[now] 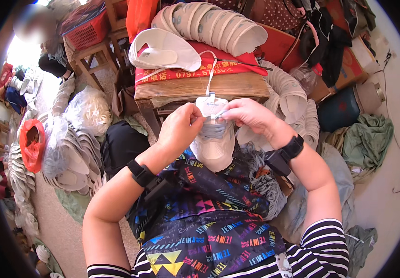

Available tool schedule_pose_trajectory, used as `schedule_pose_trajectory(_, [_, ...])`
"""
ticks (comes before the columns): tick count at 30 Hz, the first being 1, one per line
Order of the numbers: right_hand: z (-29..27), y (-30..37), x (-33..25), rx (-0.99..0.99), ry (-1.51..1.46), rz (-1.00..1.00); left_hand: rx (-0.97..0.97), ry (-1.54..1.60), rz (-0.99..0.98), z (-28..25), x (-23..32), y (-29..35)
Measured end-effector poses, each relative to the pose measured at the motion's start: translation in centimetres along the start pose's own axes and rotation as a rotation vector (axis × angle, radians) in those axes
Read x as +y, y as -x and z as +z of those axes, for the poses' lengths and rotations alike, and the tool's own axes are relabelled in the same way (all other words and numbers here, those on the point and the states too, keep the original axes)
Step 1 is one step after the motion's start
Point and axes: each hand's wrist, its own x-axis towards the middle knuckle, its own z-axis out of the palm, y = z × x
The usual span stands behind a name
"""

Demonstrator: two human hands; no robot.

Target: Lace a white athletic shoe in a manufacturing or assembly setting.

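Note:
A white shoe upper (215, 153) rests toe toward me over my lap, its tongue (205, 106) pointing at the wooden stool. Grey shoelace (214, 131) crosses its front in several rows. My left hand (180, 126) is closed in a pinch at the left edge of the lacing, on what looks like the lace. On the other side, my right hand (252, 116) pinches a pale lace end beside the top eyelets. A white strap (211, 74) runs from the tongue up to the stool top.
The wooden stool (200, 89) ahead bears a red cloth (172, 76), a loose white upper (165, 52) and a nested row of uppers (209, 25). A bundle of grey laces (271, 190) hangs by my right side. Stacked uppers (72, 162) lie on the left.

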Motion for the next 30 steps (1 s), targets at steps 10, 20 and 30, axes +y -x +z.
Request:
schedule_pose_trajectory(10, [1.2,1.2,0.3,0.206,0.642,-0.366,0.012,-0.044,0.053,-0.2,-0.6,0.3])
schedule_pose_trajectory(20, [1.2,0.0,0.7,0.282,0.652,-0.374,0.056,-0.185,0.168,-0.3,-0.5,0.3])
schedule_pose_trajectory(30, [0.6,0.7,-0.2,0.209,0.790,-0.432,0.038,-0.146,0.114,-0.6,-0.3,0.6])
